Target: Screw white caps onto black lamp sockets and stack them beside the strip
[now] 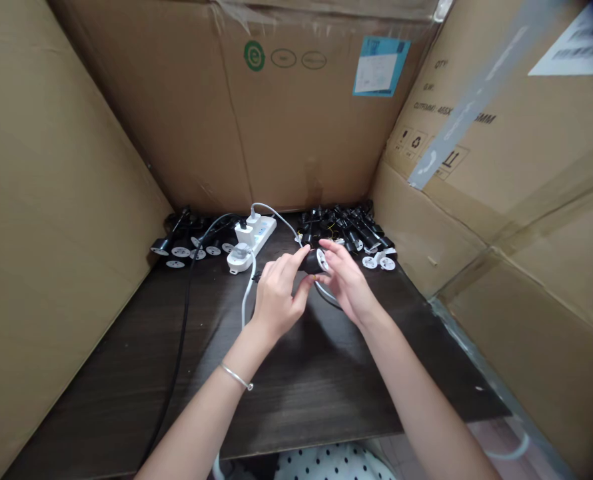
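My left hand [276, 300] and my right hand [349, 283] meet over the dark wood table [276, 393], both holding a black plug body [310, 262]. A white round part [322, 261] sits at its right end, partly covered by my right fingers. A white cable [248, 297] runs past my left hand, and a thin loop [326, 292] lies under my right hand. A silver bangle [235, 377] circles my left wrist.
A white power strip [259, 240] with white adapters plugged in stands at the back. Black plugs and white discs lie in piles on both sides [186, 240] [349, 228]. A black cable [184, 313] trails off the front edge. Cardboard walls [66, 200] surround the table.
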`<state>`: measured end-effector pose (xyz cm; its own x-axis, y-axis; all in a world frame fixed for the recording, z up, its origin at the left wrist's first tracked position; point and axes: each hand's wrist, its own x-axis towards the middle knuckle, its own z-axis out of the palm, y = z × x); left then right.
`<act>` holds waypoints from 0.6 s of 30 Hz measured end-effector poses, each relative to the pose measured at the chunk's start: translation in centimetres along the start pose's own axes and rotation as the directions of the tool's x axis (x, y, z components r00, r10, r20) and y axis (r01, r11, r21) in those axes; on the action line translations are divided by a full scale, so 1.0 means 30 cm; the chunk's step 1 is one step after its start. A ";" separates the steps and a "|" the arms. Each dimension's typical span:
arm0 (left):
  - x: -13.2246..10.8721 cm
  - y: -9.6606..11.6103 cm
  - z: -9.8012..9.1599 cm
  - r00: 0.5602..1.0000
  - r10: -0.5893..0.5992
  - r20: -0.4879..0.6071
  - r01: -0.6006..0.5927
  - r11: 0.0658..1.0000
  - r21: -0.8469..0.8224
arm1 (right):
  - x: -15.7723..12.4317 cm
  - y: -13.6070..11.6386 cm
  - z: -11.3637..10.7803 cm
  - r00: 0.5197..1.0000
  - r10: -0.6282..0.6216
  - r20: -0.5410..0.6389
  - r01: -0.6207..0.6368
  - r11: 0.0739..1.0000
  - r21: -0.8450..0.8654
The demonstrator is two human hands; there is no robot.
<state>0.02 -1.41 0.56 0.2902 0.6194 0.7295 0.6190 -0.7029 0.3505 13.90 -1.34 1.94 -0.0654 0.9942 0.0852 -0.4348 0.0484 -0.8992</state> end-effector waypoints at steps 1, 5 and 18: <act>-0.001 0.001 0.000 1.000 0.001 0.004 -0.001 1.000 -0.014 | -0.001 0.002 0.003 0.996 0.051 0.069 -0.053 0.998 0.021; -0.005 0.000 0.001 1.000 0.001 -0.015 -0.002 1.000 -0.025 | -0.010 0.015 0.014 0.958 0.118 0.261 -0.141 0.987 0.072; -0.006 -0.007 0.009 0.996 0.089 0.002 -0.089 0.996 0.028 | -0.016 0.024 0.019 0.973 0.072 0.221 -0.084 0.996 0.043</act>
<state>0.04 -1.27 0.21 0.3457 0.5552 0.7565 0.6107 -0.7452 0.2678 13.09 -1.84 1.49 -0.2932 0.9494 0.1128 -0.4663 -0.0390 -0.8838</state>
